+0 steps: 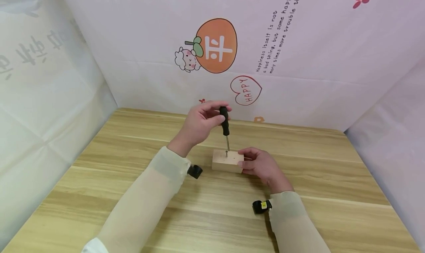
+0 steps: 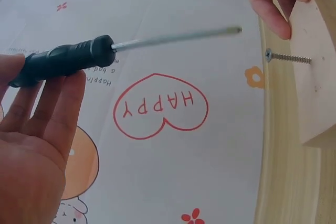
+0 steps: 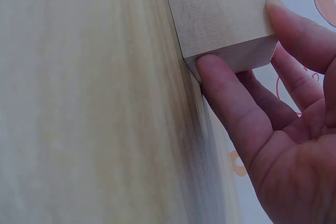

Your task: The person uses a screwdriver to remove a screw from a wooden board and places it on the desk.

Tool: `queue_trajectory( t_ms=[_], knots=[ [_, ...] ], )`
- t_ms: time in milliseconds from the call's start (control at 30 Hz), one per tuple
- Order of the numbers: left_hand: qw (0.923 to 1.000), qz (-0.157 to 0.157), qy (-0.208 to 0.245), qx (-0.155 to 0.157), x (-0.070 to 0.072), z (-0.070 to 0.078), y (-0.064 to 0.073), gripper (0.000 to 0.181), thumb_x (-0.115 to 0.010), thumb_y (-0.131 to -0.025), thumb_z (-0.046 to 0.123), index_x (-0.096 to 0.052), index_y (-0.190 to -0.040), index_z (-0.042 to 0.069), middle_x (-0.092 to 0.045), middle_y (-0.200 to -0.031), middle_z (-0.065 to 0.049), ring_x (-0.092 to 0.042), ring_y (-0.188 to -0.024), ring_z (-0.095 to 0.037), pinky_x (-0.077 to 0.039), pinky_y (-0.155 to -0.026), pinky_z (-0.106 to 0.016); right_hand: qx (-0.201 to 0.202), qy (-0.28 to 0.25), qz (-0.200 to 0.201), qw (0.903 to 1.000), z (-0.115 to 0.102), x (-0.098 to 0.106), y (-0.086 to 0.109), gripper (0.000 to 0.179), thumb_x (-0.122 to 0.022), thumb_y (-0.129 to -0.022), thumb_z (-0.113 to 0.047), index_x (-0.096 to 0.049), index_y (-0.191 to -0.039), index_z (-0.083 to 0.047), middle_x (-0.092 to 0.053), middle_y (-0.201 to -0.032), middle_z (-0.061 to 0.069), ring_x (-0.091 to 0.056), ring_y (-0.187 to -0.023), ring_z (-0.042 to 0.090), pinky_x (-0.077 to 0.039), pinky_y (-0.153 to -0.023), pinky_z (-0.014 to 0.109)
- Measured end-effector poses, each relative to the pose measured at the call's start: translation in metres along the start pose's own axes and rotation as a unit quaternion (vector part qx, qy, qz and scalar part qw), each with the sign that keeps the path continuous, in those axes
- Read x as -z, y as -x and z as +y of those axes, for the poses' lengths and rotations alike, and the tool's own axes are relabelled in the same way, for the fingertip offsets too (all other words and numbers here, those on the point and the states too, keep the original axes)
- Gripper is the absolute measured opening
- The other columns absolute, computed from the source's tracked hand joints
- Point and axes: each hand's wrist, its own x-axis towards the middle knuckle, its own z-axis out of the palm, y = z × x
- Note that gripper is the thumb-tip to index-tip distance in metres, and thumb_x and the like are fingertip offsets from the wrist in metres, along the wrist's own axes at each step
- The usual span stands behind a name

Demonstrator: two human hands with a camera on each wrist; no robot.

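Observation:
My left hand point(image 1: 198, 124) pinches the black handle of a screwdriver point(image 2: 71, 60) between thumb and fingers. Its metal shaft points down toward a wooden block point(image 1: 226, 166) on the table. A threaded screw point(image 2: 289, 57) stands upright in the block's top face, with most of its length showing. In the left wrist view, a gap separates the screwdriver's tip from the screw head. At the block's right end, my right hand point(image 1: 262, 167) grips it, one finger pressed against the end face and the thumb at an upper edge. Small holes mark the top face around the screw.
The wood-grain table point(image 1: 212, 216) carries the block near its back edge. A white printed cloth point(image 1: 149, 79) hangs behind it, and pale sheets point(image 1: 43, 109) close off both sides. Each wrist wears a small black camera point(image 1: 194, 171).

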Motion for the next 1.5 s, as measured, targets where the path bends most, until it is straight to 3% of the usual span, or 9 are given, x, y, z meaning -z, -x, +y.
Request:
queue_trajectory(
  t_ms=[167,367,600,833,1000,1267,1500],
  knots=[
    [0.9928,0.026,0.078,0.087,0.022,0.007,-0.004,0.033,-0.062,-0.094,-0.009,-0.065,-0.126,-0.001,-0.067,-0.118,-0.018,-0.068,-0.099,-0.039,-0.056,-0.084,-0.048,0.003,0.002,-0.001,1.0,0.001,0.0,0.001,0.041,-0.076,-0.087,-0.003,-0.064,-0.127,-0.003,-0.055,-0.135,0.018,-0.057,-0.115,0.031,-0.056,-0.084,0.041],
    [0.9743,-0.002,0.104,0.2,0.061,0.013,0.002,0.037,-0.057,-0.096,-0.01,-0.063,-0.131,0.004,-0.062,-0.125,-0.02,-0.063,-0.108,-0.045,-0.054,-0.087,-0.052,0.003,-0.002,0.004,1.0,0.003,-0.001,0.002,0.042,-0.077,-0.087,-0.001,-0.065,-0.126,-0.003,-0.056,-0.134,0.018,-0.058,-0.113,0.031,-0.057,-0.083,0.041],
    [0.9501,-0.032,0.102,0.293,0.102,-0.001,0.032,0.046,-0.052,-0.099,-0.008,-0.048,-0.145,0.0,-0.052,-0.139,-0.025,-0.059,-0.114,-0.047,-0.052,-0.089,-0.052,0.004,-0.002,0.002,1.0,0.003,-0.001,0.003,0.042,-0.077,-0.087,-0.002,-0.064,-0.127,-0.003,-0.055,-0.135,0.018,-0.058,-0.113,0.031,-0.057,-0.083,0.041],
    [0.9197,-0.037,0.108,0.376,0.121,-0.029,0.068,0.051,-0.053,-0.099,-0.007,-0.04,-0.149,-0.003,-0.044,-0.146,-0.029,-0.051,-0.12,-0.052,-0.051,-0.092,-0.053,0.006,-0.002,-0.002,1.0,0.006,0.0,0.001,0.043,-0.076,-0.088,-0.004,-0.063,-0.129,-0.003,-0.055,-0.136,0.018,-0.059,-0.113,0.03,-0.057,-0.083,0.041],
    [0.9092,-0.035,0.094,0.404,0.127,-0.046,0.081,0.054,-0.056,-0.098,-0.006,-0.039,-0.149,-0.004,-0.047,-0.143,-0.028,-0.056,-0.117,-0.049,-0.052,-0.089,-0.052,0.008,-0.003,-0.002,1.0,0.005,0.0,0.0,0.044,-0.077,-0.087,-0.005,-0.063,-0.129,-0.003,-0.055,-0.136,0.018,-0.06,-0.11,0.03,-0.057,-0.083,0.041],
    [0.9055,-0.031,0.049,0.42,0.128,-0.065,0.089,0.048,-0.057,-0.099,-0.002,-0.045,-0.146,-0.003,-0.057,-0.135,-0.023,-0.065,-0.106,-0.038,-0.056,-0.084,-0.048,0.009,-0.008,-0.004,0.9999,0.001,-0.002,0.002,0.043,-0.076,-0.087,-0.003,-0.063,-0.129,-0.002,-0.055,-0.136,0.018,-0.059,-0.114,0.031,-0.056,-0.084,0.042],
    [0.9007,-0.031,0.016,0.433,0.125,-0.072,0.089,0.047,-0.058,-0.1,0.001,-0.047,-0.145,-0.001,-0.063,-0.128,-0.02,-0.068,-0.1,-0.03,-0.057,-0.082,-0.046,0.007,-0.013,-0.004,0.9999,0.0,-0.002,0.003,0.043,-0.076,-0.087,-0.002,-0.064,-0.128,-0.002,-0.055,-0.136,0.018,-0.058,-0.115,0.031,-0.056,-0.085,0.042]
  ],
)
